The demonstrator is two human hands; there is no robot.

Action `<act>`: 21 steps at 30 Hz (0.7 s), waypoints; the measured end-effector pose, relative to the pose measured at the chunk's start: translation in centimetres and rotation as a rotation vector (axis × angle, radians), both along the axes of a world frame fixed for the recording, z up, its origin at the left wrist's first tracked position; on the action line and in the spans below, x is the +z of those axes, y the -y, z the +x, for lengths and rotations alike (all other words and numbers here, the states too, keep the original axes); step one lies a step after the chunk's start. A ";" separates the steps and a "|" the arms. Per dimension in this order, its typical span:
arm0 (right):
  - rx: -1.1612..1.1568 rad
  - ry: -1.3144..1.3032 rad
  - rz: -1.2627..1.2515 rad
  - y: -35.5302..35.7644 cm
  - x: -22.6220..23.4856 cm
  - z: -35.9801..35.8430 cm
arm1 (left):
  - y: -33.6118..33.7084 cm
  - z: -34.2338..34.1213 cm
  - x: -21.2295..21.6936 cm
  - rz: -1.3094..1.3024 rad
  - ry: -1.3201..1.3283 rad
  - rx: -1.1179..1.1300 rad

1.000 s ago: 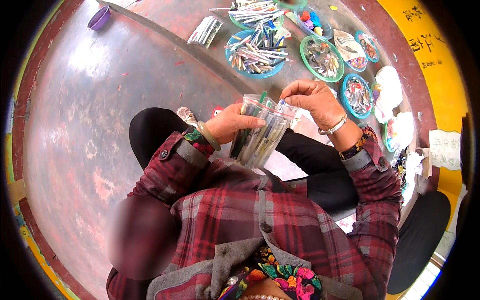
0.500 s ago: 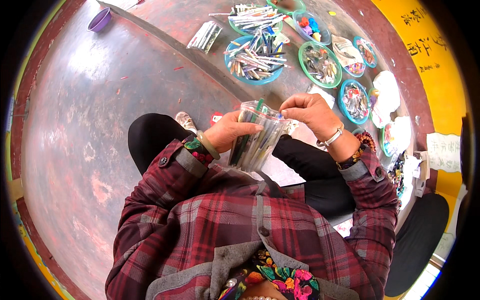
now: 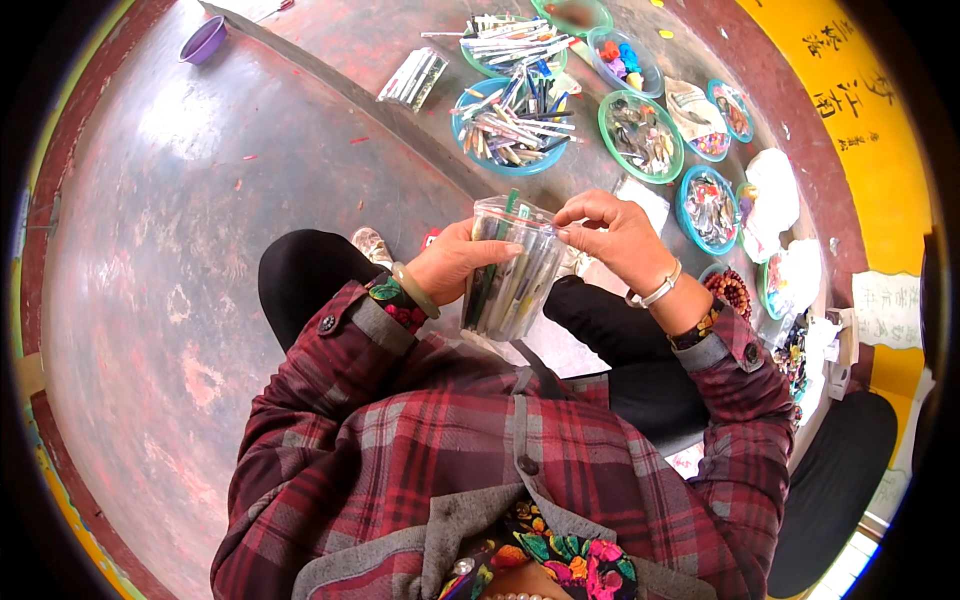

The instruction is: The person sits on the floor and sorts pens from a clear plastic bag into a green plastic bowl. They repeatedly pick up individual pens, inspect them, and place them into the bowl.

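A clear plastic zip bag (image 3: 518, 285) full of pens stands upright in front of my body, above my lap. My left hand (image 3: 462, 262) grips its left side, thumb across the front. One green pen (image 3: 512, 203) pokes out above the bag's mouth. At the top right corner, the thumb and index finger of my right hand (image 3: 617, 238) pinch the bag's edge, with the other fingers curled. What lies between those fingertips, beyond the bag's rim, is too small to tell.
Beyond my hands, a blue basin of pens (image 3: 512, 135) stands by a green basin of pens (image 3: 515, 45). Another bag of pens (image 3: 413, 78) lies left of them. Rightward are a green basin of small items (image 3: 640, 137) and a blue one (image 3: 708, 210). A purple basin (image 3: 203, 40) sits far left.
My right hand has shifted slightly along the bag's top edge, its fingers now more curled. The green pen sits a little higher in the view. My left hand keeps its hold.
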State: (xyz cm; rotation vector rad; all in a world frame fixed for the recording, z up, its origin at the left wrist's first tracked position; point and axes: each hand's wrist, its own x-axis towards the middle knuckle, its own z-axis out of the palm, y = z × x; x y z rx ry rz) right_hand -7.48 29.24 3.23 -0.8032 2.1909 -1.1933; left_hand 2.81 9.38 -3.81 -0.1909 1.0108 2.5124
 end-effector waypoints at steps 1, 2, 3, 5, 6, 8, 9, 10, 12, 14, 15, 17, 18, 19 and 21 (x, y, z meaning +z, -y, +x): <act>0.019 -0.101 -0.022 0.1 0.0 0.2 | 0.1 0.0 -0.1 0.001 -0.014 0.006; 0.038 -0.202 -0.044 0.2 -0.1 0.4 | 0.1 0.0 -0.2 -0.001 -0.015 0.010; 0.056 -0.303 -0.066 0.4 -0.1 0.6 | 0.1 -0.1 -0.3 -0.004 -0.016 0.013; 0.059 -0.375 -0.050 0.5 0.3 1.0 | 0.2 0.0 -0.3 0.000 -0.016 0.010; 0.071 -0.422 -0.054 0.5 0.3 1.2 | 0.2 0.0 -0.2 0.005 -0.014 0.004; 0.093 -0.472 -0.073 0.7 0.3 1.4 | 0.2 0.1 -0.1 0.011 -0.014 0.000; 0.101 -0.475 -0.086 0.9 0.1 1.6 | 0.2 0.2 -0.1 0.013 -0.015 0.002; 0.107 -0.478 -0.098 0.9 -0.1 1.7 | 0.2 0.2 -0.2 0.016 -0.016 0.001; 0.107 -0.451 -0.123 0.7 -1.1 1.8 | 0.1 0.2 -0.2 0.024 -0.011 0.005; 0.120 -0.458 -0.144 0.7 -1.8 1.9 | 0.0 0.2 -0.4 0.025 -0.013 0.008; 0.133 -0.479 -0.153 0.7 -2.1 1.7 | 0.1 0.2 -0.6 0.023 -0.019 0.009; 0.167 -0.520 -0.164 0.6 -2.7 1.2 | 0.0 0.2 -0.6 0.021 -0.019 0.007; 0.187 -0.539 -0.166 0.3 -3.3 0.8 | 0.0 0.2 -0.5 0.021 -0.014 0.005; 0.211 -0.558 -0.171 0.4 -3.4 0.6 | 0.0 0.2 -0.5 0.019 -0.009 0.005; 0.063 -0.362 -0.204 0.6 -3.0 1.3 | -0.1 0.2 -0.4 0.045 -0.015 0.037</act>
